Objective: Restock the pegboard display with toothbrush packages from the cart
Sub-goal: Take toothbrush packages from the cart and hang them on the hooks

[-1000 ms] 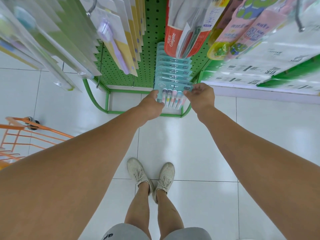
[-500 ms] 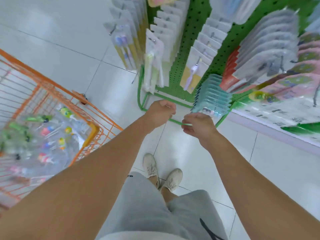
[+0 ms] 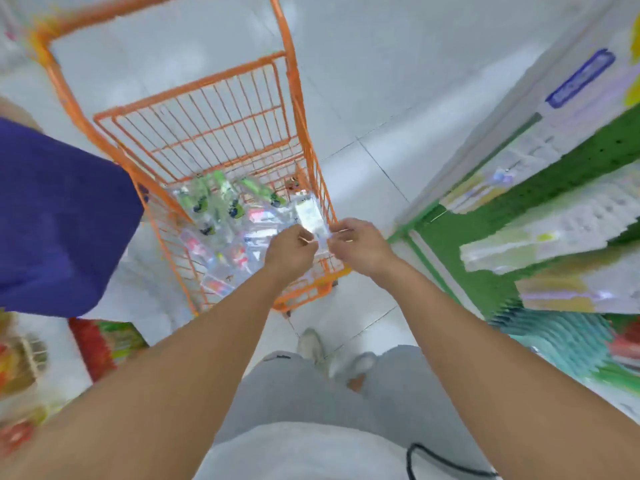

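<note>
The orange wire cart stands in front of me, holding a pile of clear toothbrush packages with green, pink and red brushes. A whitish package lies against the cart's right side. My left hand and my right hand hover over the cart's near right corner, fingers curled, with fingertips at the near end of that package. Motion blur hides whether either hand grips it. The green pegboard display with hanging packages is at the right.
Someone in a blue garment stands close on the left of the cart. Teal packages hang low on the display by my right arm. Colourful goods sit at the lower left. The floor is white tile.
I have turned left from the pegboard to the cart. Both hands left the teal packages on the display and moved over the cart's near right corner.
</note>
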Available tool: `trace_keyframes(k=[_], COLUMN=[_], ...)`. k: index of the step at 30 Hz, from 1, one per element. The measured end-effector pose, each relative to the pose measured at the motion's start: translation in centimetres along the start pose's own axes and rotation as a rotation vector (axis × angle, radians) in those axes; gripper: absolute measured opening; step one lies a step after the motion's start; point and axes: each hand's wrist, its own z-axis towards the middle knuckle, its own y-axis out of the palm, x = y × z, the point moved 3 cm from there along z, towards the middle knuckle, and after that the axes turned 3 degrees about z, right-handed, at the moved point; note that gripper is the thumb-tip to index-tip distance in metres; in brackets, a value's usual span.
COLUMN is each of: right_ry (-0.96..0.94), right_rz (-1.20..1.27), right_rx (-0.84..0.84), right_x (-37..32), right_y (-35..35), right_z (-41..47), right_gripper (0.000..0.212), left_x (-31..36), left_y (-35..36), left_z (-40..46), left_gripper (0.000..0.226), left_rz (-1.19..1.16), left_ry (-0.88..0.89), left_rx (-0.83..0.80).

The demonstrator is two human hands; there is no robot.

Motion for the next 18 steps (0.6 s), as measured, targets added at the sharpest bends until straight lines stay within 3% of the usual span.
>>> trace_keyframes(k=[2,8,14,18], right_ry=[0.054,0.043,0.123,0.162], right_rz=[-0.009,-0.382,-0.437,-0.578], right_rx=[-0.091,-0.154,0.022,0.052], right_x=[0.2,0.8,1.6,1.8], right_y=[2.0,4.7,5.3,4.6], right_z=[2.1,7.4,10.1,12.3], right_gripper=[0.030,0.062,0.072,0.081], left_x=[-2.4,-5.6,-5.3,-5.8], left_y=[-0.7,-1.0,0.1,-0.5], left_z=[1.2,4.0,5.5,6.3], left_gripper=[0.016,0.033,0.038,0.045], left_rz=[0.016,-0.075,-0.205,-0.200], left_ry=[-0.061,-0.213,-0.278,-0.303], left_rx=[0.001,0.027,0.056,0.071])
